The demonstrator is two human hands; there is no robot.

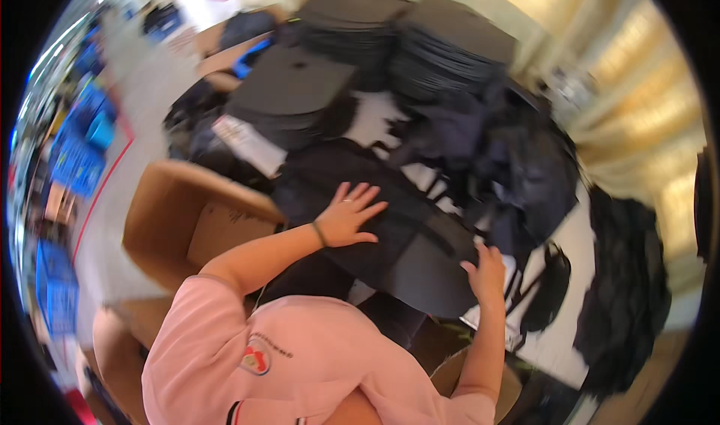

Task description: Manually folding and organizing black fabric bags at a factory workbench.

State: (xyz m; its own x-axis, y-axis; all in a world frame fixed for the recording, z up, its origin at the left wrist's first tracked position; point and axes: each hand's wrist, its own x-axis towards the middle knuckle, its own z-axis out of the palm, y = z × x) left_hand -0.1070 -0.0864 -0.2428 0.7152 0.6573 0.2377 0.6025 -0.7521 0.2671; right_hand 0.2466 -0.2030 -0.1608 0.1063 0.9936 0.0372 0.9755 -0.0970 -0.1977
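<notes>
My left hand (351, 216) lies with its fingers spread on a black fabric piece (337, 170) in front of me. At the near right part of that piece shows a smooth dark grey panel (431, 275) with a rounded edge. Beside the panel's right end is my right hand (487, 271), thumb and fingers apart, with nothing seen in its grasp. Whether its fingertips touch the panel I cannot tell. Just beyond the left hand stands a stack of similar dark panels (296, 84).
Two taller panel stacks (352, 9) (457, 31) stand at the back. Heaped black fabric parts (517, 162) cover the right side. An open cardboard box (161, 215) is at my left. A white paper (247, 146) lies behind it. Blue crates (79, 162) line the far left.
</notes>
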